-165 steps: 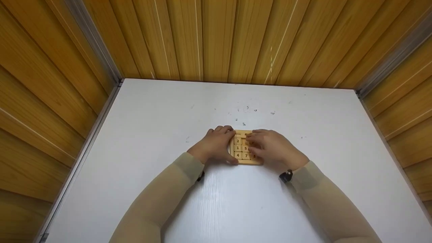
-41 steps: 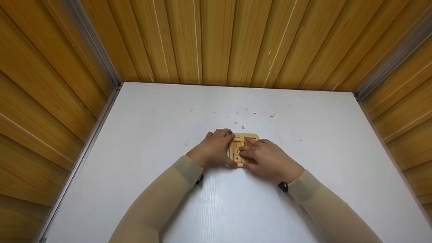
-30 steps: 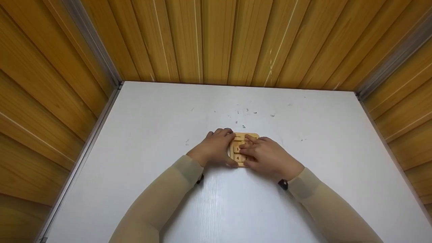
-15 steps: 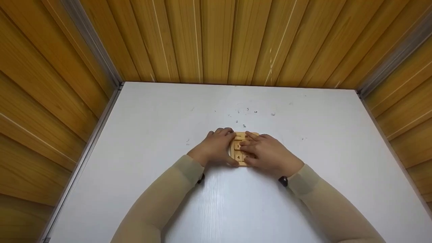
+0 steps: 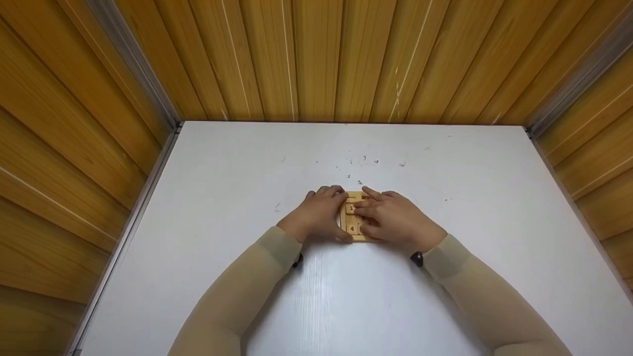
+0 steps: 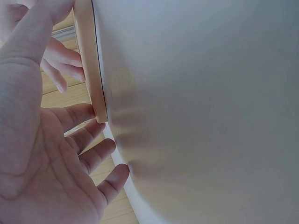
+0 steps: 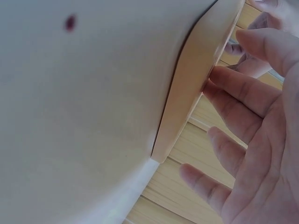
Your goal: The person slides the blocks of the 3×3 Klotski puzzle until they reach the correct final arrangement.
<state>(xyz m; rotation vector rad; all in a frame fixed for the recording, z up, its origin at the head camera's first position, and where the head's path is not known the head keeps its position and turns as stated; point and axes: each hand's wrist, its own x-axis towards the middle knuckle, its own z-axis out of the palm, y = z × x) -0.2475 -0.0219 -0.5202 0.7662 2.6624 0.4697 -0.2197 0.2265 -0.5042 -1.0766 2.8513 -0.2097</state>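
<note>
A wooden sliding number puzzle [image 5: 355, 195] lies flat on the white table; its pale side shows as a long edge [image 6: 91, 60] in the left wrist view. My left hand [image 5: 320, 213] grips its left side, thumb at the near corner and forefinger at the far one. Over the right part spreads my right hand [image 5: 398, 221], its fairly straight fingertips touching the tiles. Tile 1 [image 5: 350, 208] stands in the top left place and tile 4 [image 5: 352, 229] in the bottom left, with a bare gap between them. The right hand hides most other tiles.
The white table [image 5: 222, 163] carries small dark marks [image 5: 376, 161] beyond the puzzle. Wood-patterned walls [image 5: 316, 59] close in the back and both sides, with metal strips [image 5: 143, 64] at the corners.
Tile 2 has gone from the top left place to the right, and tile 1 has slid up into that place. The right hand has shifted slightly away with it; the left keeps its grip.
</note>
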